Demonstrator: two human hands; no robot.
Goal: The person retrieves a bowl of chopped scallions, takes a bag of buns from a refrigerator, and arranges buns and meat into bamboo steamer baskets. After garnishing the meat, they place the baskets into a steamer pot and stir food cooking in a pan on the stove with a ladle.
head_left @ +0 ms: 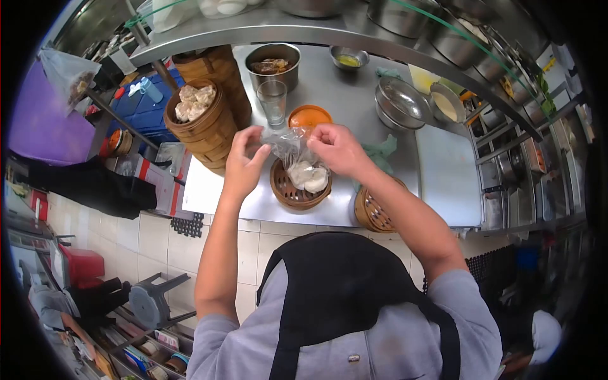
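A clear plastic bag (290,144) with several white buns (308,177) in its lower part rests over a round bamboo steamer tray (285,193). My right hand (335,149) pinches the bag's upper right edge, its fingers closed. On the other side, my left hand (244,161) is at the bag's upper left edge, with thumb and fingers curled about the film; its exact grip is hard to make out. Just behind the bag lie an orange lid or shallow dish (310,116) and a drinking glass (272,104).
Stacked bamboo steamers (206,130) with dumplings on top stand at left, near a metal pot (273,63). Another steamer tray (380,209) sits at the front edge. Rightward are a green cloth (381,155), metal bowls (399,104) and a white cutting board (448,174). A shelf (316,33) overhangs the back.
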